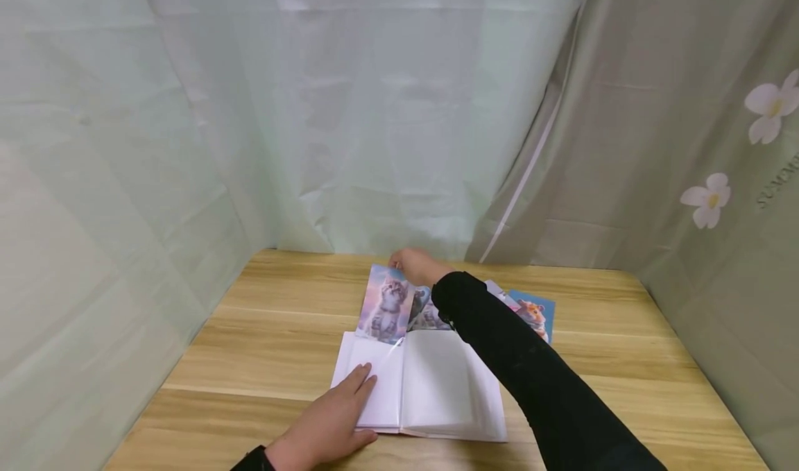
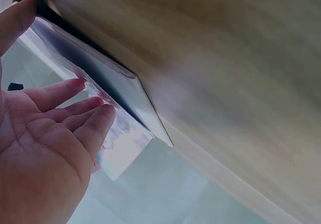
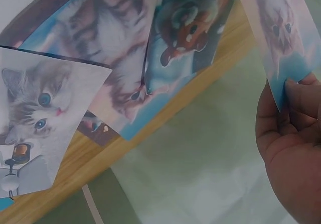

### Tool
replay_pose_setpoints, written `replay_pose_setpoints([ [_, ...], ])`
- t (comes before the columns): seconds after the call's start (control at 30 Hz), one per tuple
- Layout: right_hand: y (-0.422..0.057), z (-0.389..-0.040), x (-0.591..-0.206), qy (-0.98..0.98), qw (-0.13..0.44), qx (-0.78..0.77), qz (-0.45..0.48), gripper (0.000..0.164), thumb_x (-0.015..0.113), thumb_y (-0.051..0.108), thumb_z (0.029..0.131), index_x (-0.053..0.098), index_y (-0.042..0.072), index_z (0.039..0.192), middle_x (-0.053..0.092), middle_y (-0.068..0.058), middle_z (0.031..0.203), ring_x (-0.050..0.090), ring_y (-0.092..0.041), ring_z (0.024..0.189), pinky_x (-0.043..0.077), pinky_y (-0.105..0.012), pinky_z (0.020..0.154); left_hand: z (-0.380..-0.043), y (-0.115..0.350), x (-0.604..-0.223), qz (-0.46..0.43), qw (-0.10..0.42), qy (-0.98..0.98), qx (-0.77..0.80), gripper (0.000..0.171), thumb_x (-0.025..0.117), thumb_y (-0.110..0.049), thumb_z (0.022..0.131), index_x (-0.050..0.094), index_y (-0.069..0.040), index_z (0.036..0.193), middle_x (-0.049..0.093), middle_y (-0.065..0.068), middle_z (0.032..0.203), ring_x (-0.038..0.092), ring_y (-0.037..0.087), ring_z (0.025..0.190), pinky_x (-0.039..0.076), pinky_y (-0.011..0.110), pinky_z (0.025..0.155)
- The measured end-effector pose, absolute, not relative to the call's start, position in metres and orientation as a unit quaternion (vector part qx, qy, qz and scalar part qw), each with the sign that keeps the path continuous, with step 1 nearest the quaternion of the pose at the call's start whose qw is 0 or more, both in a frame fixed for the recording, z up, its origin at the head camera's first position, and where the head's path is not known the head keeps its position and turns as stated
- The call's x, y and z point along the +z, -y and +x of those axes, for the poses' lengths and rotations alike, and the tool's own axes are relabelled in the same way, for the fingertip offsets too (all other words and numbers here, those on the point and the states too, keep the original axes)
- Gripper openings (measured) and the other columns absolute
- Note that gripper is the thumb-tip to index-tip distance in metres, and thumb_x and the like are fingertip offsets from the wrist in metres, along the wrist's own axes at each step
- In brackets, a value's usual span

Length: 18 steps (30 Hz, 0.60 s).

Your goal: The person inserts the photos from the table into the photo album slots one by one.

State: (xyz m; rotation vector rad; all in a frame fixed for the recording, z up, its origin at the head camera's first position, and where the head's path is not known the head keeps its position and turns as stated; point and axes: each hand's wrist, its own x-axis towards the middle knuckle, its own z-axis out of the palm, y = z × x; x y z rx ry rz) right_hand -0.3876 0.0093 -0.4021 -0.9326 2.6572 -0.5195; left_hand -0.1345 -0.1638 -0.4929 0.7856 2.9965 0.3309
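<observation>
An open photo album with white pages lies on the wooden table. My right hand pinches a kitten picture card by its top corner, thumb on its face in the right wrist view. The card's lower edge meets the top of the album's left page. My left hand rests on that page's lower left part, fingers straight, thumb by the front edge. In the left wrist view its fingers lie along the album.
More animal picture cards lie overlapping behind the album, partly under the right sleeve. A hamster card with a blue background is at their right end. Pale curtains hang behind the table.
</observation>
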Motion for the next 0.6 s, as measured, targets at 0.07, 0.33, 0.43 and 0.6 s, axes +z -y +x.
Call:
replay_pose_setpoints([
  [0.07, -0.0088, -0.3879, -0.4022, -0.92, 0.138, -0.18, -0.321, 0.046, 0.042, -0.014, 0.099, 0.065, 0.009, 0.13, 0.065, -0.01, 0.127, 0.06, -0.026, 0.119, 0.048, -0.033, 0.101, -0.1345, 0.1635, -0.4923, 0.253, 0.011, -0.961, 0.106, 0.081, 0.076, -0.043, 0.086, 0.049, 0.008, 0.142, 0.04, 0.027, 0.152, 0.042, 0.036, 0.139, 0.043, 0.047, 0.108],
  [0.33, -0.0045, -0.3875, -0.4027, -0.919, 0.128, -0.166, -0.334, 0.047, 0.042, -0.014, 0.099, 0.066, 0.009, 0.131, 0.065, -0.009, 0.13, 0.059, -0.026, 0.122, 0.047, -0.033, 0.103, -0.133, 0.1629, -0.4892, 0.252, 0.017, -0.962, 0.108, 0.082, 0.077, -0.042, 0.085, 0.048, 0.009, 0.142, 0.041, 0.027, 0.151, 0.042, 0.037, 0.139, 0.043, 0.048, 0.108],
  [0.43, -0.0029, -0.386, -0.4042, -0.918, 0.131, -0.166, -0.335, 0.047, 0.042, -0.014, 0.099, 0.065, 0.011, 0.132, 0.064, -0.008, 0.131, 0.058, -0.025, 0.123, 0.048, -0.033, 0.102, -0.1332, 0.1627, -0.4889, 0.251, 0.018, -0.962, 0.108, 0.082, 0.077, -0.042, 0.085, 0.048, 0.009, 0.142, 0.041, 0.027, 0.151, 0.042, 0.037, 0.139, 0.043, 0.048, 0.108],
  [0.6, -0.0011, -0.3811, -0.411, -0.915, 0.144, -0.164, -0.34, 0.046, 0.041, -0.011, 0.101, 0.065, 0.013, 0.133, 0.063, -0.006, 0.133, 0.058, -0.023, 0.122, 0.048, -0.031, 0.1, -0.1328, 0.1625, -0.4914, 0.251, 0.014, -0.962, 0.109, 0.082, 0.077, -0.042, 0.085, 0.048, 0.009, 0.142, 0.041, 0.027, 0.15, 0.043, 0.037, 0.139, 0.043, 0.047, 0.108],
])
